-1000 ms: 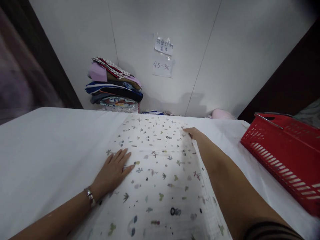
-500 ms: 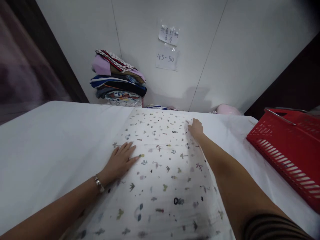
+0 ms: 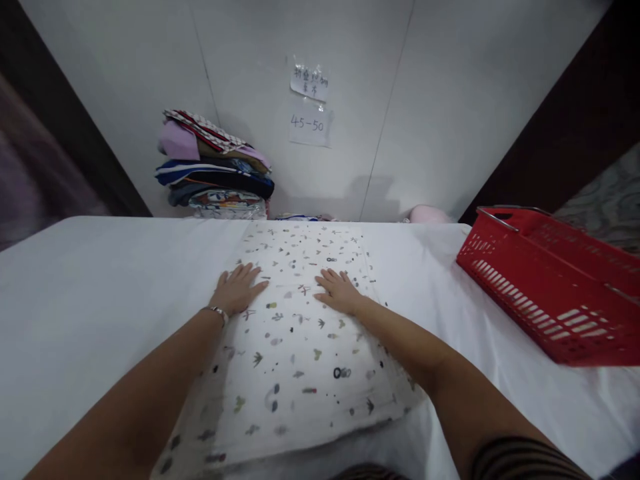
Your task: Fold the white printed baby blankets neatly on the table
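Now both forearms stretch forward over the white bench (image 3: 90, 293). The printed cloth (image 3: 295, 347) lies flat along its middle. Left hand (image 3: 237, 290) rests palm-down on the cloth's left edge, fingers spread, gripping nothing. Right hand (image 3: 340, 292) presses flat just beside it, equally open. Right, a red basket (image 3: 550, 287). Beyond, folded clothes (image 3: 215, 167) stacked against the wall.
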Motion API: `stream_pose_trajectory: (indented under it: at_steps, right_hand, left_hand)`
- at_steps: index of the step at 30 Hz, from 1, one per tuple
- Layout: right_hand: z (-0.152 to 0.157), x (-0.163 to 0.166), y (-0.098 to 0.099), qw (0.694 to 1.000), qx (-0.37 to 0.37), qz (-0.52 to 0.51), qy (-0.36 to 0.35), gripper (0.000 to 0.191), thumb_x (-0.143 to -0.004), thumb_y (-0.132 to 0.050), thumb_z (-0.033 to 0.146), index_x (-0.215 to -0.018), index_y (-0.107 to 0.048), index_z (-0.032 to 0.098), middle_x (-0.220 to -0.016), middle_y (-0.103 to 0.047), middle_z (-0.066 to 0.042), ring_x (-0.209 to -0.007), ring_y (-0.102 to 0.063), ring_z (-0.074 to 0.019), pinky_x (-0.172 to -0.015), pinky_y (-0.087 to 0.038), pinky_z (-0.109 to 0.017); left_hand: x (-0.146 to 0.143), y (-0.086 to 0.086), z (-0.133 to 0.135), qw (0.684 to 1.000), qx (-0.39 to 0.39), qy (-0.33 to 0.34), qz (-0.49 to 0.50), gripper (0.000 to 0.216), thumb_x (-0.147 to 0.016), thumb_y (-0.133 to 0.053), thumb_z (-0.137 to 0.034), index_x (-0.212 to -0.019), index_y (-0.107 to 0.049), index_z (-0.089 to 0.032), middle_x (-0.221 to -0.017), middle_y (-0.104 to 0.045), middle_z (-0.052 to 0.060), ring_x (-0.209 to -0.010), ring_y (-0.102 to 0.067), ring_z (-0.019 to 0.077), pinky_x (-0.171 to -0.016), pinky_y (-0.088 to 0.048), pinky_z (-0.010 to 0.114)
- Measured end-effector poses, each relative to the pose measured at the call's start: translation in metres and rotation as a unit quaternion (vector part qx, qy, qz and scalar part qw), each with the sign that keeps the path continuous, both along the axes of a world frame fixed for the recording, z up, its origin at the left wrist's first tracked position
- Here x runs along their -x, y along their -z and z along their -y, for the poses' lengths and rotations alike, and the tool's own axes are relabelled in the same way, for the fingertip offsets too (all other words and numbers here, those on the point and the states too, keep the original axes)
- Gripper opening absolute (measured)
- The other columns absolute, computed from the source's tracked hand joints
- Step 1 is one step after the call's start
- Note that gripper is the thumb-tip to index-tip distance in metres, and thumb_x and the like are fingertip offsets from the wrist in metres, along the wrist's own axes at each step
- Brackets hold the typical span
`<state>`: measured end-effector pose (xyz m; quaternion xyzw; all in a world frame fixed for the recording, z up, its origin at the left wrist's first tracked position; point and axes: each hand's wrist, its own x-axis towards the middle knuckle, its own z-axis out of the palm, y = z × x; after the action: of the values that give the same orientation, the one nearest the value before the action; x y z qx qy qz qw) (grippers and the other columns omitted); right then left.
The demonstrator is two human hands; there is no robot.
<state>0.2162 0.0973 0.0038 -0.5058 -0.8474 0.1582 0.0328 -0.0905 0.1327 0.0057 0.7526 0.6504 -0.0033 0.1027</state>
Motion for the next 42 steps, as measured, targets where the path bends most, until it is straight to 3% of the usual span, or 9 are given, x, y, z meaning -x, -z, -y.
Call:
stream_pose_trajectory:
  at_steps: [4, 8, 15, 20, 23, 27, 33, 38, 42]
  right_hand:
    - [0.04, -0.019, -0.002, 0.999, -0.025, -0.004, 0.033, 0.076, -0.091, -0.021, 0.067, -0.15, -0.017, 0.019, -0.156, -0.007, -0.008, -0.144, -0.001, -0.0266, -0.114, -0.003, -0.049]
    - [0.08, -0.043, 0.005, 0.999, -0.014, -0.002, 0.037, 0.071, -0.092, -0.023, 0.064, -0.148, -0.024, 0.02, -0.156, -0.013, -0.009, -0.143, -0.006, -0.0277, -0.113, -0.006, -0.052]
    - [0.098, -0.065, -0.004, 0.986, -0.021, -0.133, 0.103, 0.057, -0.091, -0.043, 0.05, -0.141, -0.04, 0.022, -0.152, -0.028, -0.009, -0.142, -0.017, -0.0252, -0.114, -0.014, -0.047]
    - [0.147, -0.111, -0.005, 0.892, -0.004, -0.348, 0.288, 0.033, -0.087, -0.05, 0.039, -0.108, -0.067, 0.02, -0.115, -0.066, -0.007, -0.111, -0.057, -0.0221, -0.096, -0.043, -0.036]
    - [0.182, -0.133, -0.002, 0.815, -0.017, -0.43, 0.388, 0.024, -0.082, -0.055, 0.034, -0.092, -0.068, 0.018, -0.098, -0.07, -0.006, -0.093, -0.063, -0.0187, -0.081, -0.05, -0.031]
    - [0.22, -0.138, -0.003, 0.741, 0.071, -0.498, 0.446, 0.018, -0.081, -0.056, 0.024, -0.095, -0.063, 0.015, -0.093, -0.068, -0.008, -0.065, -0.063, -0.0124, -0.052, -0.05, -0.022]
    - [0.254, -0.133, -0.002, 0.779, 0.14, -0.434, 0.431, 0.016, -0.077, -0.057, 0.013, -0.093, -0.062, 0.016, -0.072, -0.065, 0.0, -0.048, -0.057, -0.0092, -0.039, -0.044, -0.018]
    - [0.259, -0.134, -0.002, 0.794, 0.148, -0.408, 0.426, 0.004, -0.077, -0.06, 0.013, -0.078, -0.062, 0.016, -0.056, -0.059, 0.004, -0.044, -0.054, -0.0075, -0.039, -0.043, -0.016]
    - [0.26, -0.126, -0.006, 0.803, 0.179, -0.402, 0.402, 0.012, -0.075, -0.062, 0.012, -0.086, -0.061, 0.017, -0.054, -0.06, 0.005, -0.037, -0.051, -0.0072, -0.033, -0.038, -0.016]
  left_hand:
    - [0.005, -0.003, 0.021, 1.0, -0.02, 0.0, 0.01, 0.068, -0.09, -0.021, -0.057, -0.145, -0.027, -0.017, -0.156, -0.011, 0.01, -0.144, -0.007, 0.0277, -0.113, -0.011, 0.053]
    - [0.006, 0.003, 0.054, 0.996, -0.046, 0.077, 0.008, 0.066, -0.089, -0.023, -0.056, -0.144, -0.031, -0.02, -0.155, -0.017, 0.008, -0.143, -0.012, 0.0281, -0.114, -0.012, 0.054]
    - [-0.017, -0.008, 0.091, 0.995, -0.051, 0.084, 0.017, 0.063, -0.092, -0.024, -0.053, -0.141, -0.035, -0.015, -0.154, -0.021, 0.011, -0.141, -0.018, 0.0314, -0.113, -0.017, 0.053]
    - [-0.071, -0.015, 0.171, 0.969, -0.066, 0.211, 0.11, 0.056, -0.09, -0.034, -0.056, -0.129, -0.05, -0.021, -0.144, -0.042, 0.008, -0.132, -0.037, 0.0271, -0.111, -0.029, 0.043]
    - [-0.123, -0.014, 0.217, 0.937, -0.062, 0.3, 0.166, 0.043, -0.09, -0.043, -0.049, -0.124, -0.054, -0.025, -0.132, -0.054, 0.006, -0.122, -0.046, 0.0244, -0.105, -0.036, 0.043]
    - [-0.193, -0.015, 0.241, 0.912, -0.071, 0.359, 0.186, 0.033, -0.086, -0.055, -0.038, -0.113, -0.058, -0.02, -0.117, -0.06, 0.009, -0.108, -0.051, 0.0243, -0.093, -0.042, 0.041]
    - [-0.254, -0.007, 0.239, 0.915, -0.092, 0.364, 0.145, 0.025, -0.082, -0.06, -0.032, -0.103, -0.06, -0.018, -0.104, -0.058, 0.01, -0.1, -0.051, 0.0255, -0.082, -0.041, 0.039]
    - [-0.262, -0.001, 0.234, 0.924, -0.088, 0.338, 0.155, 0.019, -0.088, -0.048, -0.031, -0.09, -0.063, -0.019, -0.094, -0.059, 0.008, -0.092, -0.052, 0.0222, -0.078, -0.04, 0.036]
    - [-0.261, -0.001, 0.232, 0.935, -0.074, 0.299, 0.177, 0.021, -0.087, -0.047, -0.028, -0.078, -0.063, -0.018, -0.084, -0.059, 0.006, -0.083, -0.053, 0.0191, -0.074, -0.039, 0.033]
